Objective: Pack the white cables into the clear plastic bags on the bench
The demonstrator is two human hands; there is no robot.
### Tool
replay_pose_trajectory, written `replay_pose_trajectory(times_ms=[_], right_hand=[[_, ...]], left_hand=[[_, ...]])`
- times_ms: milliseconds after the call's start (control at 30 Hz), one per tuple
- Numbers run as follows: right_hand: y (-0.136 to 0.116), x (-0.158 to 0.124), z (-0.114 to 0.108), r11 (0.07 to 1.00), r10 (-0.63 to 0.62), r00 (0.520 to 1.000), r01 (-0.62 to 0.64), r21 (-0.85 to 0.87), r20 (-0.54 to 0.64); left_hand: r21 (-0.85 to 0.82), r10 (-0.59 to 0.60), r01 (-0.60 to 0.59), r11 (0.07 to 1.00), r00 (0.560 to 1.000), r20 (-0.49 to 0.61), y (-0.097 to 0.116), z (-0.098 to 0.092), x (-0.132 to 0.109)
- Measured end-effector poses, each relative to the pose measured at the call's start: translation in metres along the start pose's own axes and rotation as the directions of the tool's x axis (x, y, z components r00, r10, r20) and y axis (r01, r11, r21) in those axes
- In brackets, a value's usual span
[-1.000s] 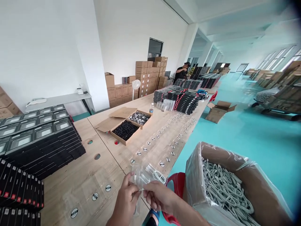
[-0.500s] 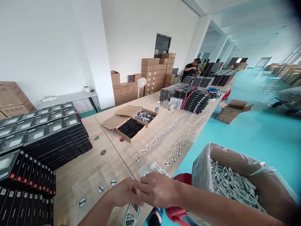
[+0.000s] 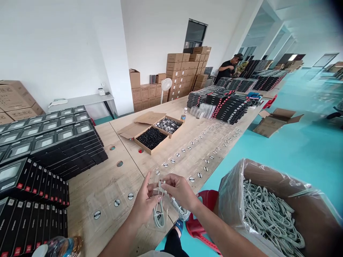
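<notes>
A looped white cable [image 3: 158,217] hangs between my hands above the near edge of the table. My left hand [image 3: 146,200] holds its upper part between thumb and fingers, the index finger pointing up. My right hand [image 3: 178,189] pinches close to the cable's plug ends. Around or behind the loop is a clear plastic bag with a round black-and-white sticker; I cannot tell whether the cable is inside it. Just right of it, more bundled cable [image 3: 181,210] lies at the table edge, partly behind my right hand.
Clear bags with round stickers [image 3: 199,175] lie in rows on the wooden table [image 3: 107,191]. Black boxes [image 3: 64,150] are stacked at left. A plastic-lined carton [image 3: 232,200] of cables stands right, beside a red stool [image 3: 198,225]. A bottle [image 3: 60,247] is at lower left. Another person works far back.
My hands have moved up and slightly apart, bringing the cable's upper end into sight. The view has shifted, and a bottle now shows at lower left.
</notes>
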State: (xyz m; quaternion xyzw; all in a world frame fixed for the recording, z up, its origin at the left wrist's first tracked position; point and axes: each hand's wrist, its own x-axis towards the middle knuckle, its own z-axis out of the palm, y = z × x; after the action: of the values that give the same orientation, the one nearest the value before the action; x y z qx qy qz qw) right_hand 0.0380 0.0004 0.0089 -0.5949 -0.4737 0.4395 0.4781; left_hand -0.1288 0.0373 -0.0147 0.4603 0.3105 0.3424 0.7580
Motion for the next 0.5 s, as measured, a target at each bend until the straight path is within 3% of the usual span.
replay_pose_trajectory(times_ms=[167,367,500], right_hand=[[0.005,0.0,0.013,0.983,-0.089,0.977,0.055,-0.178,-0.193],[0.004,0.001,0.023,0.914,-0.156,0.957,0.045,-0.404,-0.246],[0.011,-0.002,0.03,0.79,-0.33,0.91,0.121,-0.601,-0.25]], left_hand=[[-0.166,-0.053,0.025,0.986,0.984,-0.17,-0.004,0.009,0.006],[-0.303,0.0,-0.032,0.952,0.995,-0.105,-0.014,0.014,0.008],[-0.373,-0.007,-0.041,0.927,0.992,-0.127,-0.018,0.017,0.007]])
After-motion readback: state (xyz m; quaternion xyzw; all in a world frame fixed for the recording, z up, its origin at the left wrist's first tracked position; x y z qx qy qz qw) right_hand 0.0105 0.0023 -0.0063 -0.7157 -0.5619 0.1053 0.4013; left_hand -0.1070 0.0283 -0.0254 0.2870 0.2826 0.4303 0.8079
